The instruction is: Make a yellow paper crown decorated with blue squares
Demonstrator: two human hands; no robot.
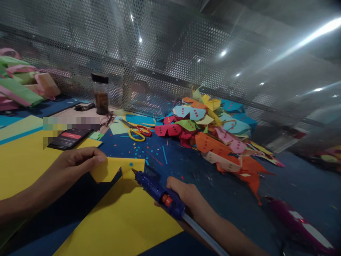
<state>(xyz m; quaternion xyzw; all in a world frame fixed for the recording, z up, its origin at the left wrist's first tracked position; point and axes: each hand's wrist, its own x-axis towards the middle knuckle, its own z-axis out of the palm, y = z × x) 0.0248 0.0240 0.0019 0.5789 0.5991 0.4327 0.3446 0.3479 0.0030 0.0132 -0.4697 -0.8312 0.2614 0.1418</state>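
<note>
My left hand (85, 161) pinches the left end of a folded yellow paper piece (106, 170), which has a notch in its lower edge. A small blue square (131, 164) lies on its right part. My right hand (186, 195) is wrapped round a blue glue gun (151, 186) with a clear glue stick (202, 234) sticking out of its back. The gun's nozzle is at the right part of the yellow piece, close to the blue square; whether it touches I cannot tell. Below lies a large yellow sheet (128, 220).
Scissors (137, 134) with yellow and red handles lie beyond, among tiny paper scraps (149, 151). A heap of colourful folded paper pieces (213, 128) is at the right. A phone (70, 138), a jar with a black lid (101, 96) and a purple object (299, 222) also lie around.
</note>
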